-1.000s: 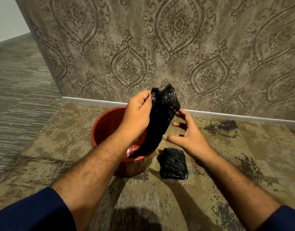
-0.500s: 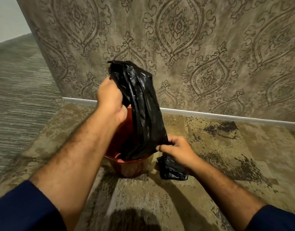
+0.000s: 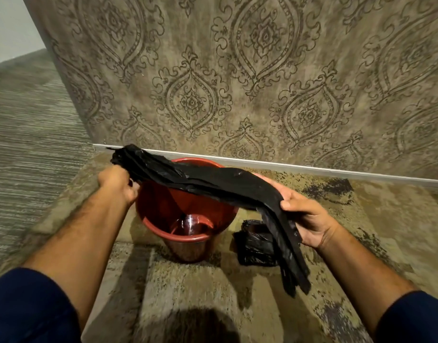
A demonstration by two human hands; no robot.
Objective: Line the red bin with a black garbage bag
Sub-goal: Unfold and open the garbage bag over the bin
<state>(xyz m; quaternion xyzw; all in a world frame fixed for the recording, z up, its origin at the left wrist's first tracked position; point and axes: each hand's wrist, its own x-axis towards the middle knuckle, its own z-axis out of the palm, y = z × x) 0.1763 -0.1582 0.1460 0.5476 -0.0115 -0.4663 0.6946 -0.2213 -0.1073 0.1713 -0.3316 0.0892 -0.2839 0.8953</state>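
Observation:
A red bin (image 3: 163, 209) stands upright on the patterned rug, close to the wall. A black garbage bag (image 3: 213, 181), still folded into a long strip, stretches across above the bin's mouth. My left hand (image 3: 117, 181) grips the bag's left end, to the left of the bin's rim. My right hand (image 3: 304, 214) holds the bag farther along, right of the bin, and the bag's tail hangs down from it. The bin's inside is bare, with a shiny bottom.
A roll of black garbage bags (image 3: 256, 243) lies on the rug (image 3: 361, 219) just right of the bin. A patterned wall (image 3: 262, 82) with a white baseboard (image 3: 336, 169) rises right behind the bin. Striped carpet (image 3: 27, 144) runs along the left.
The bag hung upright from my raised left hand; now it is pulled out sideways over the bin. My left hand dropped lower and left, my right hand moved right and up.

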